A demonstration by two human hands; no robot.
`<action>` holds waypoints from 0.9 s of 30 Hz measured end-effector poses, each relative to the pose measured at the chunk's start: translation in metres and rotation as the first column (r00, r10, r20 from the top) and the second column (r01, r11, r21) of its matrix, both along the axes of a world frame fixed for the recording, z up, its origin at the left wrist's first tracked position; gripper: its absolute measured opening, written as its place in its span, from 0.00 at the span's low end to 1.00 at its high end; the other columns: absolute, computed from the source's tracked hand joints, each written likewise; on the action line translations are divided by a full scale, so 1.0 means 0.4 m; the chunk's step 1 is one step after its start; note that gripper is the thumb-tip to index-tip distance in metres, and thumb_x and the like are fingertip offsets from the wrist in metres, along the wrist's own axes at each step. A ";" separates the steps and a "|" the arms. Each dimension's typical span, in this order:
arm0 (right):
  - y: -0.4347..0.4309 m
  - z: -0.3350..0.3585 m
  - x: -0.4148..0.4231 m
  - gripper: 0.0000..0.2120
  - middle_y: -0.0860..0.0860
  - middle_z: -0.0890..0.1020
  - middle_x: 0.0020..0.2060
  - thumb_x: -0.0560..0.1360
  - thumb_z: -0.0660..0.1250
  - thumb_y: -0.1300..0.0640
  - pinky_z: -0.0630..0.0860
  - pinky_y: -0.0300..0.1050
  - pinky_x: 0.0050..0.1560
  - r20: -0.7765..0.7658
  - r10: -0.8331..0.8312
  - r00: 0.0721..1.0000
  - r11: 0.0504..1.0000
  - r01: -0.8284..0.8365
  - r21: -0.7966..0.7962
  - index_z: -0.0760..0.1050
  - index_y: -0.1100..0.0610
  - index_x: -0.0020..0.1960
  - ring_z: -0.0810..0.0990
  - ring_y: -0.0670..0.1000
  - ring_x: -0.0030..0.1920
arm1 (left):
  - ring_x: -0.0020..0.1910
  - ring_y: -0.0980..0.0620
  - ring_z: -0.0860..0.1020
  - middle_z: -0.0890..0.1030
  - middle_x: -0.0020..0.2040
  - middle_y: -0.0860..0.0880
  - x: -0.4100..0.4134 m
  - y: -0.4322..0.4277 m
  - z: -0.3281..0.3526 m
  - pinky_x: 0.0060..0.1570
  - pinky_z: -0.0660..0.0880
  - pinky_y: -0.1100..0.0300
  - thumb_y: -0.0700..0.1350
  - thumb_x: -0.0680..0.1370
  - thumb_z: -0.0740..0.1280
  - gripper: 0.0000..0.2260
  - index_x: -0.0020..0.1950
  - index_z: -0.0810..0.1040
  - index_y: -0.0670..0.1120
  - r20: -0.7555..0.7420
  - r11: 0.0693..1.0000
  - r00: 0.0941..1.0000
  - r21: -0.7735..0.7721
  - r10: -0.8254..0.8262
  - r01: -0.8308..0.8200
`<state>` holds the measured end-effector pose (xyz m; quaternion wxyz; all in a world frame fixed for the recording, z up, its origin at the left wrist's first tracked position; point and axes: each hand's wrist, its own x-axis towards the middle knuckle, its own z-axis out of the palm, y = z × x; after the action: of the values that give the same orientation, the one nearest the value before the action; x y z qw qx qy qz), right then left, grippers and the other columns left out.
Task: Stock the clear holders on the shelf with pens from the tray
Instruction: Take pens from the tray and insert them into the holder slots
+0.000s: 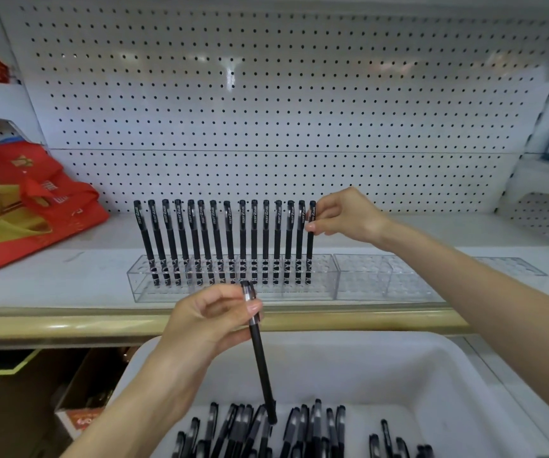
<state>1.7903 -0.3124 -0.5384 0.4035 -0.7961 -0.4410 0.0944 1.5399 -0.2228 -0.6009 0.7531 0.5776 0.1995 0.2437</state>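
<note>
**Inspector:** Left hand?

**Clerk:** Near side, above the tray. Thumb and fingers pinch a loose pen close to its cap. It hangs slightly tilted, lower end down at the tray pens. I cannot tell whether they touch.

**Inspector:** Right hand?

**Clerk:** Farther off, over the shelf. Its fingertips pinch the cap of the end pen, which stands at the right end of the row in the left holder.

**Inspector:** Condition of the row?

**Clerk:** One line, caps up. The right ones are upright, the left ones lean slightly.

**Inspector:** Surroundings?

**Clerk:** A second holder sits against the first on its right. Red bags lie at the shelf's left end, with pegboard behind.
</note>
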 end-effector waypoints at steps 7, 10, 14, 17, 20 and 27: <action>-0.030 0.002 0.011 0.16 0.48 0.84 0.41 0.69 0.75 0.54 0.78 0.34 0.45 -0.015 -0.009 1.000 0.999 0.008 -0.053 0.77 0.57 0.55 0.81 0.43 0.40 | 0.42 0.47 0.84 0.84 0.40 0.46 -0.004 0.009 0.024 0.41 0.80 0.59 0.43 0.60 0.74 0.07 0.36 0.82 0.47 0.023 0.999 1.000 0.034 -0.001 0.000; -0.058 0.012 0.015 0.20 0.47 0.84 0.44 0.68 0.76 0.50 0.78 0.44 0.54 0.028 -0.026 0.999 0.997 0.028 -0.067 0.79 0.55 0.57 0.82 0.47 0.47 | 0.45 0.46 0.84 0.84 0.39 0.47 0.003 0.003 0.031 0.40 0.80 0.60 0.43 0.61 0.74 0.09 0.39 0.81 0.46 0.021 0.999 1.000 0.046 -0.013 0.012; -0.100 0.019 -0.028 0.14 0.51 0.82 0.43 0.70 0.74 0.52 0.80 0.43 0.48 0.103 -0.069 0.992 0.998 0.067 0.018 0.80 0.56 0.53 0.81 0.49 0.44 | 0.47 0.49 0.83 0.84 0.43 0.47 0.022 -0.010 0.038 0.43 0.80 0.62 0.48 0.61 0.75 0.13 0.43 0.82 0.46 0.004 0.998 1.000 0.065 -0.013 0.013; -0.135 0.025 -0.102 0.11 0.55 0.84 0.41 0.71 0.71 0.53 0.79 0.40 0.40 -0.067 0.031 0.997 0.996 -0.025 0.091 0.82 0.60 0.49 0.81 0.48 0.40 | 0.45 0.54 0.82 0.84 0.45 0.49 0.038 -0.019 0.043 0.50 0.79 0.60 0.50 0.61 0.74 0.15 0.44 0.83 0.45 0.018 0.998 1.000 0.065 -0.016 0.015; -0.161 0.014 -0.184 0.17 0.52 0.85 0.40 0.69 0.67 0.49 0.76 0.38 0.37 -0.272 0.209 0.939 0.977 -0.213 0.017 0.82 0.61 0.48 0.80 0.45 0.37 | 0.49 0.55 0.81 0.84 0.46 0.50 0.054 -0.027 0.053 0.56 0.75 0.59 0.51 0.61 0.74 0.12 0.41 0.85 0.48 0.038 0.997 0.998 0.066 -0.043 0.041; -0.163 -0.050 -0.263 0.08 0.51 0.83 0.36 0.68 0.69 0.53 0.72 0.34 0.32 -0.521 0.313 0.794 0.945 -0.315 0.087 0.82 0.56 0.43 0.77 0.45 0.32 | 0.44 0.59 0.80 0.84 0.42 0.54 0.072 -0.045 0.067 0.53 0.71 0.61 0.51 0.59 0.73 0.09 0.37 0.86 0.52 0.068 0.996 0.994 0.018 -0.089 0.088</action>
<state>1.6853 -0.3775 -0.5585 0.4857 -0.6560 -0.4386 0.3761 1.5685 -0.2409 -0.5743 0.7652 0.5829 0.1458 0.2313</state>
